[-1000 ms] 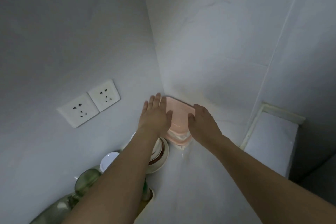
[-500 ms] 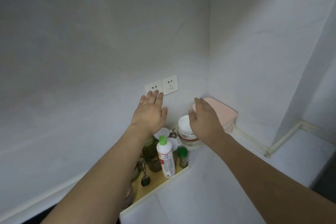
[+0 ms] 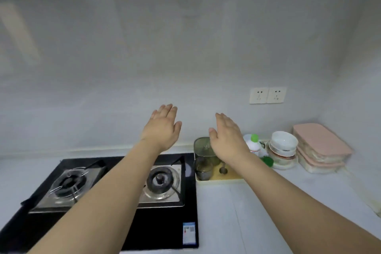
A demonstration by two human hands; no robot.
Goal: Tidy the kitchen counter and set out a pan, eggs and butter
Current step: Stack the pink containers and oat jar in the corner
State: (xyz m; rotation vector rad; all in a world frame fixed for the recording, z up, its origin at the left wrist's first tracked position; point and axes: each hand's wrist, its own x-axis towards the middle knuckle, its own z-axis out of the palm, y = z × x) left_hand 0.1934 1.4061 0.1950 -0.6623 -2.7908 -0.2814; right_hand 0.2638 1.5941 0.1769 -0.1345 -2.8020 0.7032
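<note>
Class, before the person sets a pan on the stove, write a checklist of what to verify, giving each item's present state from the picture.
1. Left hand free, holding nothing: ok.
2. Right hand free, holding nothing: ok.
3. Both burners of the stove bare: ok.
4. Pan, eggs and butter within sight: not ok, none shows.
5. Pink-lidded containers stacked in the corner beside the bowls: ok.
6. Burners off: cannot tell for sure; no flame shows.

Left hand (image 3: pixel 162 129) and right hand (image 3: pixel 227 138) reach forward, fingers straight, holding nothing.
</note>
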